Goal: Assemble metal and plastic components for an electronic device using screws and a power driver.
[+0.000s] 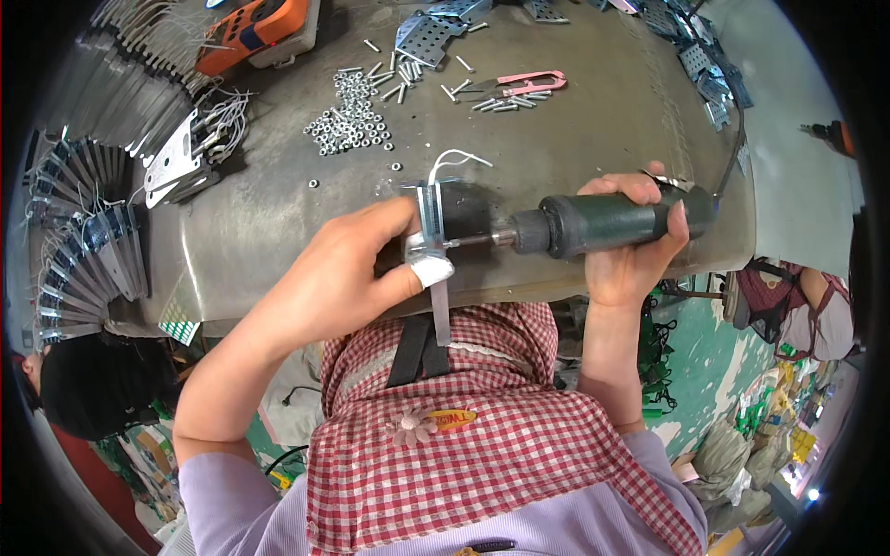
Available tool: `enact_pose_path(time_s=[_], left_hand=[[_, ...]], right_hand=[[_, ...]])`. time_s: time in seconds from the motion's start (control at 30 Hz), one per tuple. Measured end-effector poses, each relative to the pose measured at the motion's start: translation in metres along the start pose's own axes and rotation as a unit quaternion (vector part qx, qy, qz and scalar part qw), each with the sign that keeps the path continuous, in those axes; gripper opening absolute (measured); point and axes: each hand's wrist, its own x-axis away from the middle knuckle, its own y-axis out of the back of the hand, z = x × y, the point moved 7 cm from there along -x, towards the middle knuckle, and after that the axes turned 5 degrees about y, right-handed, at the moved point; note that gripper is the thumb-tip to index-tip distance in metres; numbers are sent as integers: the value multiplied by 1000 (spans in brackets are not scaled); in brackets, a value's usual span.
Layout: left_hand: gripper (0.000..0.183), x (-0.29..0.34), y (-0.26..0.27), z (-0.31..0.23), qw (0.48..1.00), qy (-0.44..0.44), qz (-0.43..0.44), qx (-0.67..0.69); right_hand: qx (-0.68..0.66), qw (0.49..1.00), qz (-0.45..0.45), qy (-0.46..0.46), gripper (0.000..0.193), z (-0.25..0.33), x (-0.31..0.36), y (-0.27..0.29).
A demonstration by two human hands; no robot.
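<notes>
My left hand (338,269) pinches a narrow metal bracket (430,213) between thumb and fingers, just above the near edge of the table. White tape wraps the tip of that thumb. A thin white cord (459,154) loops from the bracket's far end, and a flat grey strip (440,315) hangs from its near end. In my right hand (616,269) lies a dark electric screwdriver (603,225), held sideways with its bit pointing left. The bit reaches the bracket beside my left fingertips; the exact point of contact is too small to make out.
Several nuts (348,125) and screws (501,105) lie loose on the metal table (593,120), near pink-handled snips (530,83). Perforated metal plates (428,39) and an orange device (255,35) sit farther back. Corded strip assemblies (88,264) line the left; a power cord (740,130) runs at right.
</notes>
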Motion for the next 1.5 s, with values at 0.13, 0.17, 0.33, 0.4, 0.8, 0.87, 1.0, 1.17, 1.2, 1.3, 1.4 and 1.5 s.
enact_pose_path(time_s=[0.13, 0.17, 0.33, 0.4, 0.8, 0.87, 1.0, 1.17, 1.2, 1.3, 1.4, 1.5], left_hand=[[42, 8, -6, 30, 987, 145, -22, 70], [46, 9, -6, 35, 981, 140, -45, 125], [48, 10, -16, 47, 957, 162, -28, 237], [47, 10, -15, 47, 953, 162, -32, 254], [47, 11, -15, 46, 950, 184, -29, 250], [48, 18, -5, 17, 997, 26, -75, 22], [51, 43, -16, -12, 955, -155, -241, -80], [47, 42, -31, 4, 903, -269, -273, -194], [47, 39, -30, 8, 918, -251, -257, -167], [43, 39, -8, 20, 931, -142, -284, -179], [39, 33, 38, 43, 878, 16, -387, -280], [28, 19, 44, 48, 880, 16, -272, -388]], right_hand=[[86, 996, -2, 30, 39, 5, -4, 7], [119, 992, 0, 40, 39, 6, -4, 9], [163, 986, 5, 40, 37, 3, -4, 10], [162, 986, 3, 41, 37, 4, -3, 13], [140, 988, -1, 57, 37, 3, -3, 12], [129, 990, -6, 56, 39, 5, -3, 10], [-86, 995, -45, 31, 45, 10, 7, 0], [-22, 999, -35, 19, 46, 11, 9, 12], [-10, 999, -42, 23, 47, 12, 9, 13], [-11, 999, -37, 21, 48, 14, 9, 15], [-14, 999, -28, 22, 46, 12, 9, 15], [-15, 999, -27, 17, 46, 10, 9, 13]])
